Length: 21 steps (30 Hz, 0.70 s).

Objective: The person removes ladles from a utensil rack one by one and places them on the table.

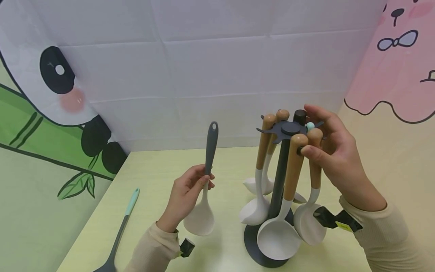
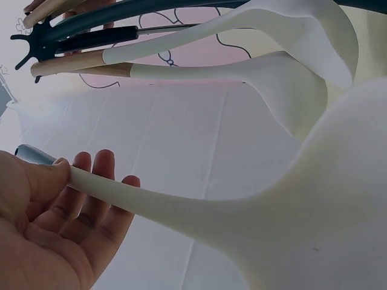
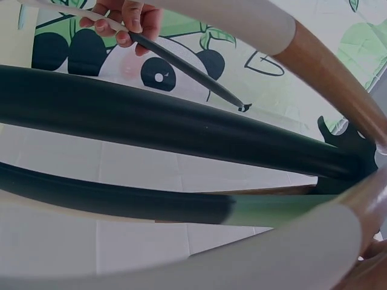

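Note:
My left hand (image 1: 188,192) pinches a ladle (image 1: 211,147) with a dark grey handle and white bowl, handle upward, bowl just above or at the table. In the left wrist view its white neck (image 2: 181,208) runs out from the fingers. On the right stands a dark utensil rack (image 1: 280,173) hung with several white ladles (image 1: 278,238) with wooden handles. My right hand (image 1: 340,158) grips around the rack's top right side. Its thumb touches the front wooden handle (image 1: 293,170), and its index finger reaches a black handle (image 1: 300,117). The other fingers are partly hidden.
A dark grey utensil with a mint handle (image 1: 132,202) lies on the left of the pale yellow table (image 1: 159,170), its head cut off by the frame. A mint-tipped utensil (image 3: 260,209) hangs on the rack. Behind the table is a white wall sheet (image 1: 217,75).

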Each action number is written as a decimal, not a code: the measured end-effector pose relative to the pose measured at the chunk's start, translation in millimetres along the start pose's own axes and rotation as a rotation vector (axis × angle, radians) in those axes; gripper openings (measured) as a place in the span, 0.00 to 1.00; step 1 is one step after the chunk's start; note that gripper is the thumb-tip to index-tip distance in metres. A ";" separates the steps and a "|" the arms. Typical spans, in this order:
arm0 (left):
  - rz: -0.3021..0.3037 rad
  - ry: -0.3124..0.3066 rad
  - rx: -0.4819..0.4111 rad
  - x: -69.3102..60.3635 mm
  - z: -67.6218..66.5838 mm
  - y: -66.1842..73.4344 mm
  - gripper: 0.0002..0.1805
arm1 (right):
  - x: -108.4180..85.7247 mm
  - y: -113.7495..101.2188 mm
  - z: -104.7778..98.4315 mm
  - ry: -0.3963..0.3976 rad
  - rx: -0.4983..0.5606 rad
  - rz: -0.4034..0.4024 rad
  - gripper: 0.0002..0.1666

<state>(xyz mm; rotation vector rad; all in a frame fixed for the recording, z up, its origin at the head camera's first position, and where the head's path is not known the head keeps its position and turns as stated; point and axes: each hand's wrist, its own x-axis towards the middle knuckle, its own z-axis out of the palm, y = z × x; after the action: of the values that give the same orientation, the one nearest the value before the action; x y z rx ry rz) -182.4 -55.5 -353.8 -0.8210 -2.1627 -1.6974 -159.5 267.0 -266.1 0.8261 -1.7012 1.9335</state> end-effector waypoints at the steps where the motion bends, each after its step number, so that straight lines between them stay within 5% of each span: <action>1: -0.018 0.001 -0.002 0.1 -1.1 -0.3 0.12 | 0.0 -0.3 0.1 -0.002 0.000 -0.001 0.39; 7: -0.115 0.005 -0.010 0.6 -7.9 -3.4 0.13 | 0.1 -0.7 0.5 -0.010 0.015 -0.006 0.39; 21: -0.203 0.015 0.027 0.0 -21.8 -12.0 0.12 | 0.5 2.4 -1.2 0.002 0.010 0.002 0.39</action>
<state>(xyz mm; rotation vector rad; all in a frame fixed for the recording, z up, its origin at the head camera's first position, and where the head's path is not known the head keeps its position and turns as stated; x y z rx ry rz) -192.2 -78.1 -357.4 -0.5968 -2.3212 -1.7564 -161.6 267.8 -267.6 0.8260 -1.6927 1.9447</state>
